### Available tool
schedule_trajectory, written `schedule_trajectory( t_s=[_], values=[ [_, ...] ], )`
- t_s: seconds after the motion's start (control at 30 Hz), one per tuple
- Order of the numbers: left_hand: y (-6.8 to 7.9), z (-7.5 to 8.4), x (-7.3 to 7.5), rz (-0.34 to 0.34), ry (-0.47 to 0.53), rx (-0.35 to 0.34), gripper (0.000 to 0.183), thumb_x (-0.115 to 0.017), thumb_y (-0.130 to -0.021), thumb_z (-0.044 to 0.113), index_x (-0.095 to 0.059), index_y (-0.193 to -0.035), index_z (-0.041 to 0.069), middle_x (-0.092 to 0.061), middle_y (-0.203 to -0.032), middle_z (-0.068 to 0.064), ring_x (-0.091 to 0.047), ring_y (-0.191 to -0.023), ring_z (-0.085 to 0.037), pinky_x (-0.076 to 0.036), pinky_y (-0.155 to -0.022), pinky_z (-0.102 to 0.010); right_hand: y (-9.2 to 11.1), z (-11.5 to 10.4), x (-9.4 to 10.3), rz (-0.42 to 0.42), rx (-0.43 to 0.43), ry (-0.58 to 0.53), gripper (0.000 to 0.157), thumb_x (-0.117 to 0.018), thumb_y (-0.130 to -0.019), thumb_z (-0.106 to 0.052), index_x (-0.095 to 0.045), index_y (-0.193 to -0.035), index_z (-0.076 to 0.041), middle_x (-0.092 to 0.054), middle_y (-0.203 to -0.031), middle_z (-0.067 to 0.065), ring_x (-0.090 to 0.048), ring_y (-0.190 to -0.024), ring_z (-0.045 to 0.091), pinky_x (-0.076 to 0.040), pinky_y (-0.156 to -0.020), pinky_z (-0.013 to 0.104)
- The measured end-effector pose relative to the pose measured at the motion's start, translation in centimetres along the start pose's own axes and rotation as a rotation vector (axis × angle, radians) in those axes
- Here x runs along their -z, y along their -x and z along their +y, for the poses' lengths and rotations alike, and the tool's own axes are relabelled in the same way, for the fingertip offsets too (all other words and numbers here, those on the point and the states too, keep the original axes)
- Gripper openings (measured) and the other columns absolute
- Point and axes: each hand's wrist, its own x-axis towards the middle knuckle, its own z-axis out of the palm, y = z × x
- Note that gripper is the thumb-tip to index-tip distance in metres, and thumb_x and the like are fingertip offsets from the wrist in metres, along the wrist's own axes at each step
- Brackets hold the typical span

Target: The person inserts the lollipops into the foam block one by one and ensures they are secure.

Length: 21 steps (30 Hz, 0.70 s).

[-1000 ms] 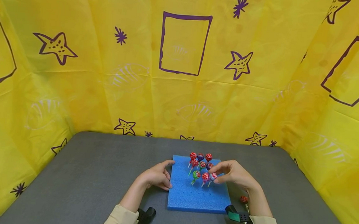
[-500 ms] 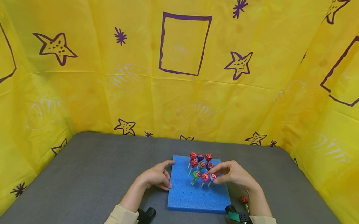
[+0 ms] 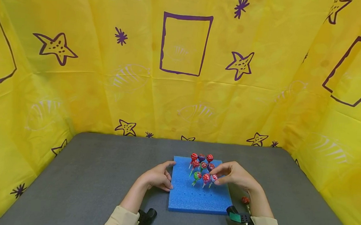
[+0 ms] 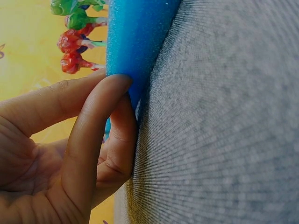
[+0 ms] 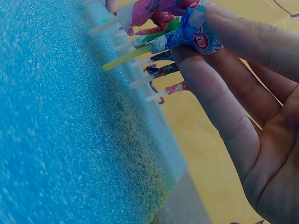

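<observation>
A blue foam board (image 3: 186, 202) lies on the table with several wrapped lollipops standing in it. My right hand (image 3: 238, 175) pinches the wrapped head of a blue lollipop (image 5: 198, 30) between thumb and fingers. Its yellow-green stick (image 5: 126, 58) runs down to the foam's surface. Right beside it stands a pink lollipop (image 3: 206, 178), then a green lollipop (image 3: 197, 176) to the left. My left hand (image 3: 156, 176) rests against the board's left edge, thumb and forefinger spread along it. In the left wrist view its fingertips touch the foam's side.
Behind the front row stand several red, green and purple lollipops (image 3: 195, 164). Small holes (image 3: 200, 194) dot the board's nearer part. A red lollipop (image 3: 245, 200) lies on the grey table (image 3: 105, 177) by the right wrist. Yellow patterned cloth (image 3: 181, 102) encloses the table.
The blue lollipop's head has shifted very slightly left with the right hand's fingertips. My left hand and the board stay where they were.
</observation>
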Motion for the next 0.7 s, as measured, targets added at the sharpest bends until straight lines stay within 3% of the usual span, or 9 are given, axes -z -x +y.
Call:
schedule_trajectory(
  t_s=[0.27, 0.53, 0.7],
  values=[
    [0.0, 0.1, 0.0, 0.006, -0.008, 0.016, 0.09, -0.071, -0.077, -0.013, -0.03, -0.154, 0.01, -0.053, -0.085, -0.009, -0.062, -0.067, -0.018, -0.063, -0.062, -0.031, 0.2, -0.1, 0.2, 0.001, 0.018, 0.003, 0.031, -0.076, -0.084, -0.013, -0.073, -0.112, 0.0, -0.071, -0.114, 0.024, -0.07, -0.097, 0.018, -0.06, -0.085, 0.027],
    [0.0, 0.1, 0.0, 0.003, -0.006, 0.009, 0.09, -0.071, -0.077, -0.013, -0.03, -0.154, 0.01, -0.053, -0.085, -0.009, -0.062, -0.067, -0.018, -0.063, -0.062, -0.031, 0.8, 0.1, 0.9, 0.011, 0.044, -0.005, 0.033, -0.076, -0.085, -0.016, -0.071, -0.114, 0.001, -0.074, -0.114, 0.015, -0.071, -0.099, 0.017, -0.06, -0.086, 0.026],
    [0.0, 0.0, 0.0, 0.0, -0.006, 0.006, 0.09, -0.071, -0.077, -0.013, -0.03, -0.154, 0.009, -0.053, -0.085, -0.009, -0.062, -0.066, -0.018, -0.063, -0.062, -0.031, 1.4, 0.2, 1.4, -0.003, 0.032, -0.027, 0.036, -0.074, -0.086, -0.015, -0.069, -0.117, 0.002, -0.071, -0.117, 0.02, -0.072, -0.105, 0.023, -0.06, -0.088, 0.025]
  ],
)
